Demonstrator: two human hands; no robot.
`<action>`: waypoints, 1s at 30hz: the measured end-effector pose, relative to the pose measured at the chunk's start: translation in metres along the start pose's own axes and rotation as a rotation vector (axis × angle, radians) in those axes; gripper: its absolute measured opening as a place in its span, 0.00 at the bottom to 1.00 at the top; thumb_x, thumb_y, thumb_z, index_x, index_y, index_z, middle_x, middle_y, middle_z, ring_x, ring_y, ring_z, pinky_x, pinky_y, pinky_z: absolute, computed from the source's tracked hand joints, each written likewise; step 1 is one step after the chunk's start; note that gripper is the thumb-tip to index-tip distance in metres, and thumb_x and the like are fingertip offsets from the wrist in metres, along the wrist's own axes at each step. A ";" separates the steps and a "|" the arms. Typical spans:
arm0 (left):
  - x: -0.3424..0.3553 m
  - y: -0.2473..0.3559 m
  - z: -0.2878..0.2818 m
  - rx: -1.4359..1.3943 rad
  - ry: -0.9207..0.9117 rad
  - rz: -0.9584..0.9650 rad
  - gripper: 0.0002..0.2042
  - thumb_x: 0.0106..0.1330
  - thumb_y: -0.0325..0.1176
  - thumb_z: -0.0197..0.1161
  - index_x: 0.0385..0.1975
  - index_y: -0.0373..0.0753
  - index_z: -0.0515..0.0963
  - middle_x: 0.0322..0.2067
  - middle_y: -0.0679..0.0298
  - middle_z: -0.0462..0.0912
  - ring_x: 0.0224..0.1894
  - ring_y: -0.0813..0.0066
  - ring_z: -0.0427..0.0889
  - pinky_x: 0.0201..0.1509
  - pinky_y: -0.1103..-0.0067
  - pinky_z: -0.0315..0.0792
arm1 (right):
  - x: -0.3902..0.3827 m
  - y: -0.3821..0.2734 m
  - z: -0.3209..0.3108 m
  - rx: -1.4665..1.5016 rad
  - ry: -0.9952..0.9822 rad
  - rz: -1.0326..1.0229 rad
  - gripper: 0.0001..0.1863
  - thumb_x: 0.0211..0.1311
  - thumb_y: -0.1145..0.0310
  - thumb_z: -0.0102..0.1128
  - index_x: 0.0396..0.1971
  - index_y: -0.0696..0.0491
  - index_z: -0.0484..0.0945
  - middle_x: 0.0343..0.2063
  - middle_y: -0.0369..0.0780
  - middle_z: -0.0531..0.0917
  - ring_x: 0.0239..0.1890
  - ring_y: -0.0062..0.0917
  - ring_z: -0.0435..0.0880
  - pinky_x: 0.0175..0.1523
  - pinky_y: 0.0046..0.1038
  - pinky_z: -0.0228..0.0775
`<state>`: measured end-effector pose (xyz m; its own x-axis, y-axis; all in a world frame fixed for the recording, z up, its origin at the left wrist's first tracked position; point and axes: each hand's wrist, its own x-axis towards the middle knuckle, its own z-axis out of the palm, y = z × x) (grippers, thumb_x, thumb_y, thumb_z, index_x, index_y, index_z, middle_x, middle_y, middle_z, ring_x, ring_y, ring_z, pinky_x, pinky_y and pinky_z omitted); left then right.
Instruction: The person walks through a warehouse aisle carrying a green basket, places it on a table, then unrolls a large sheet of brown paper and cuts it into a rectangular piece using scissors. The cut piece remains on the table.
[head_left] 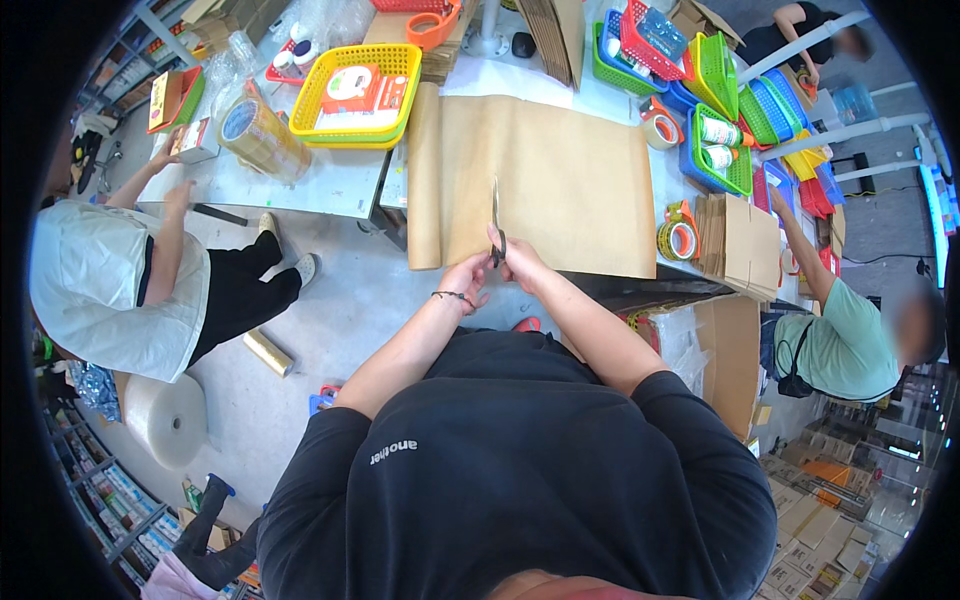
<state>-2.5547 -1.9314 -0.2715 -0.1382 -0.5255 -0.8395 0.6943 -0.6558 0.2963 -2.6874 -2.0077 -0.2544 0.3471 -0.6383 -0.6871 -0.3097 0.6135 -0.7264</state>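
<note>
A wide sheet of brown kraft paper point(575, 180) lies over the table in front of me, its left side still rolled up as a tube point(425, 180). My right hand point(520, 262) is closed on the dark handles of a pair of scissors point(496, 207). Their blades point away from me, over the paper near its front edge. Close beside the handles, my left hand point(465, 278) has its fingers curled at the paper's front edge. What those fingers grip, if anything, is hidden.
Left of the paper stand a yellow basket point(405, 127) and stacked clear tape rolls point(262, 140). Tape dispensers point(678, 238), folded cartons point(745, 240) and a green basket of bottles point(735, 180) line the right. People work on both sides; a bubble-wrap roll point(165, 420) is on the floor.
</note>
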 end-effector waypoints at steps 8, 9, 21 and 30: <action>-0.003 0.000 0.001 -0.045 0.045 0.008 0.07 0.60 0.43 0.69 0.31 0.53 0.77 0.18 0.79 0.65 0.30 0.83 0.68 0.58 0.56 0.60 | 0.027 -0.022 -0.002 -0.058 0.034 0.035 0.39 0.51 0.25 0.56 0.29 0.54 0.77 0.21 0.34 0.74 0.13 0.18 0.61 0.20 0.23 0.52; -0.003 0.000 0.001 -0.053 0.056 0.005 0.07 0.60 0.43 0.69 0.32 0.53 0.77 0.19 0.79 0.65 0.30 0.82 0.68 0.59 0.56 0.60 | 0.028 -0.024 -0.002 -0.071 0.038 0.033 0.40 0.51 0.25 0.56 0.28 0.54 0.77 0.20 0.34 0.73 0.14 0.18 0.60 0.20 0.24 0.52; -0.008 -0.001 0.004 -0.063 0.052 0.019 0.09 0.59 0.41 0.71 0.33 0.53 0.77 0.21 0.79 0.67 0.31 0.83 0.69 0.58 0.57 0.60 | 0.034 -0.037 0.003 -0.006 0.098 0.007 0.34 0.53 0.32 0.63 0.26 0.55 0.77 0.17 0.31 0.69 0.12 0.14 0.57 0.18 0.22 0.45; 0.000 -0.005 -0.002 -0.049 0.036 0.003 0.08 0.59 0.42 0.71 0.33 0.52 0.78 0.21 0.79 0.68 0.32 0.82 0.69 0.56 0.57 0.60 | 0.040 -0.027 0.007 -0.106 0.205 -0.081 0.35 0.53 0.32 0.63 0.26 0.57 0.77 0.19 0.36 0.75 0.11 0.17 0.58 0.16 0.23 0.47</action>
<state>-2.5564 -1.9270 -0.2736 -0.1114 -0.5074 -0.8545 0.7288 -0.6263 0.2768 -2.6594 -2.0464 -0.2620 0.1911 -0.7711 -0.6074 -0.3827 0.5113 -0.7695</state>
